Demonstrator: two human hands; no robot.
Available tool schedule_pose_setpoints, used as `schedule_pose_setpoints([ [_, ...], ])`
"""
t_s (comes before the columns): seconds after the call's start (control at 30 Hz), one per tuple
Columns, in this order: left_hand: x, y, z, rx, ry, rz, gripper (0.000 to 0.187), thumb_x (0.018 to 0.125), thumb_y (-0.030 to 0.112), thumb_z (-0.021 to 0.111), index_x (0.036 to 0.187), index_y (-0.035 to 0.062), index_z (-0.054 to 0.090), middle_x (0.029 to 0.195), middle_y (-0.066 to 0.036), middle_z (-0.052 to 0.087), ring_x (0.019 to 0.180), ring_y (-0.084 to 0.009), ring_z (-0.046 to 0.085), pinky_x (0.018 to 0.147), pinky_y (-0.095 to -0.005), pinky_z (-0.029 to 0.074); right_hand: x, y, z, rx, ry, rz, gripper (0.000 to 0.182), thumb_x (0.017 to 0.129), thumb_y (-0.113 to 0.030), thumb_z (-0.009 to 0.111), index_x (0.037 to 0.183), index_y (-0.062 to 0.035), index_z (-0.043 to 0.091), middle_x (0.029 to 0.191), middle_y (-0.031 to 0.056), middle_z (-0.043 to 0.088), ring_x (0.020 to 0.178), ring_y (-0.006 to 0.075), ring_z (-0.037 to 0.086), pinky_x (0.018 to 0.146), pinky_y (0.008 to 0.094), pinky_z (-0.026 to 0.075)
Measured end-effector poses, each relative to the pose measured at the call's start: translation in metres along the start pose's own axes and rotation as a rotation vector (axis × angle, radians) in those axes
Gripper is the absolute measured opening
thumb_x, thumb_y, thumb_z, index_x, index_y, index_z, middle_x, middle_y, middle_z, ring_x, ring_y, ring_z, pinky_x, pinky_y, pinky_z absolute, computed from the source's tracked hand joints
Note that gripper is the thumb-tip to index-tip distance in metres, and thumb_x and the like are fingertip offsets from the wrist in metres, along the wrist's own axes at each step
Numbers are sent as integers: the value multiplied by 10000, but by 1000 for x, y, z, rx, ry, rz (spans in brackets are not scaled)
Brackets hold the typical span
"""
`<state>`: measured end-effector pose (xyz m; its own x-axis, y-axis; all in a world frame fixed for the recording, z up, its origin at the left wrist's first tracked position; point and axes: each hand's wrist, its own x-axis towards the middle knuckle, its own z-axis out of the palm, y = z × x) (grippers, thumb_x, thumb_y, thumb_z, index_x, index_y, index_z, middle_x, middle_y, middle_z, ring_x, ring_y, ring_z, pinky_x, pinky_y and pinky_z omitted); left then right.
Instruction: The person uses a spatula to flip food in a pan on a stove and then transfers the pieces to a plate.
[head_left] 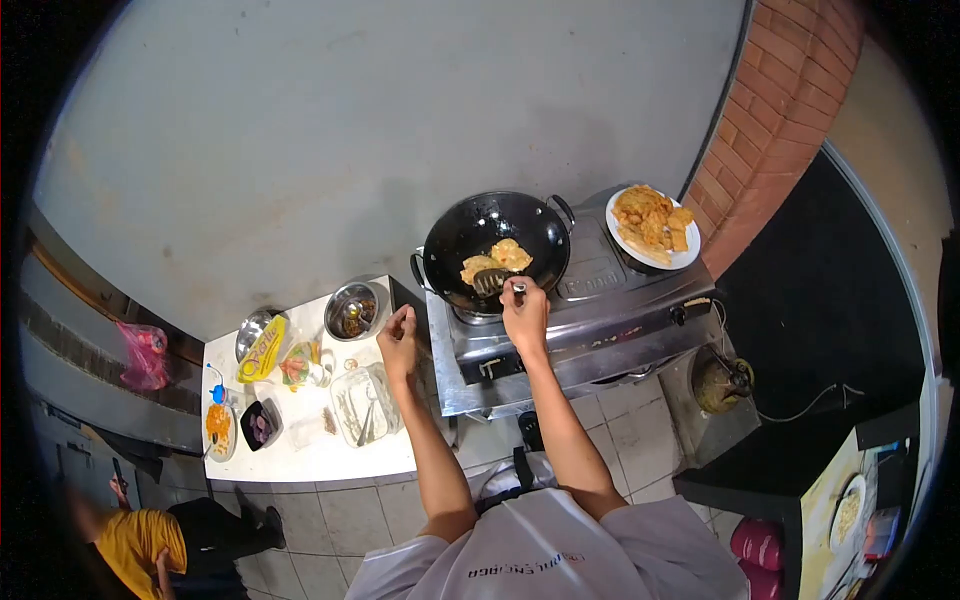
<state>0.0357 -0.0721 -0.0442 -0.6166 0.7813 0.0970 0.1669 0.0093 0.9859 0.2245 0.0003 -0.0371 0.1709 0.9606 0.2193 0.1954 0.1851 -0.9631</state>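
Note:
My right hand [525, 318] is wrapped round the handle of a slotted spatula [490, 282]. The spatula's head lies in a black wok [470, 222], at the near edge of golden fried pieces [510, 254]. Left of the wok, my left hand [398, 345] hovers between the stove and the white table, fingers curled together, with nothing visible in them. The wok sits on the left burner of a metal gas stove [590, 330]. On the stove's right side stands a white plate [690, 257] heaped with fried food [650, 218].
On the white table [310, 460] are a steel bowl [372, 290], a clear container [342, 400] with a spoon, a yellow packet [262, 350] and a dark bowl [251, 440]. A gas cylinder [715, 385] stands right of the stove. Another person [145, 540] is at lower left.

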Motion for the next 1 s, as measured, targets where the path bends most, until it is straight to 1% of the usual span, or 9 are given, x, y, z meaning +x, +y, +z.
schedule_pose_setpoints([
  [0.13,-9,-4,-6,-48,-74,59,351,883,225,647,1103,-48,621,767,19,562,678,-56,459,631,-201,381,-13,-4,4,55,57,-38,174,840,-87,574,950,42,613,827,214,654,779,329,661,695,374,495],
  [0.2,-13,-2,-12,24,-132,-22,390,886,265,633,1115,-50,619,1036,-136,656,970,-172,587,882,-304,430,-9,0,6,2,117,-174,136,846,-64,582,952,16,612,709,114,641,616,151,613,584,292,473],
  [0.23,-16,-2,-13,18,-140,-18,390,886,265,633,1115,-50,619,1036,-136,656,970,-172,587,882,-304,430,-7,2,5,-4,125,-192,147,838,-51,576,964,17,609,702,105,630,606,144,592,583,289,465],
  [0.33,-25,3,-16,16,-133,-6,392,882,269,638,1110,-50,622,1020,-127,659,946,-164,587,867,-297,432,-9,-23,-11,40,50,-114,180,841,-60,565,984,42,602,832,196,659,747,282,678,691,348,507],
  [0.53,-35,6,-17,51,-174,-38,401,882,273,639,1113,-54,619,1003,-124,657,910,-155,578,852,-289,432,-5,-21,-22,35,69,-205,175,841,-43,564,991,41,598,818,193,658,734,255,681,660,337,512],
  [0.6,-35,-4,-15,-2,-179,-49,413,882,279,638,1131,-49,610,1002,-119,656,908,-152,573,849,-286,432,-3,-17,-23,72,62,-234,139,874,-10,543,996,38,590,806,129,655,745,167,671,652,257,516],
  [0.73,-40,-7,-12,-20,-173,-45,421,882,283,637,1147,-43,602,1008,-115,658,912,-157,578,851,-291,434,-4,-15,-27,92,32,-240,139,885,-4,527,1001,50,580,830,127,653,788,194,681,672,253,526],
  [0.8,-48,1,-10,-80,-113,9,336,881,187,645,1089,-75,613,711,46,517,622,-34,418,564,-184,345,-6,-15,-28,97,41,-240,143,883,-6,533,1005,53,579,825,128,649,787,194,681,664,256,525],
  [1.0,-67,11,-25,10,-113,46,334,887,193,635,1101,-61,615,685,46,509,604,-35,414,537,-193,338,-6,6,-20,98,49,-281,143,891,-6,524,999,77,569,858,128,639,783,197,678,666,253,524],
])
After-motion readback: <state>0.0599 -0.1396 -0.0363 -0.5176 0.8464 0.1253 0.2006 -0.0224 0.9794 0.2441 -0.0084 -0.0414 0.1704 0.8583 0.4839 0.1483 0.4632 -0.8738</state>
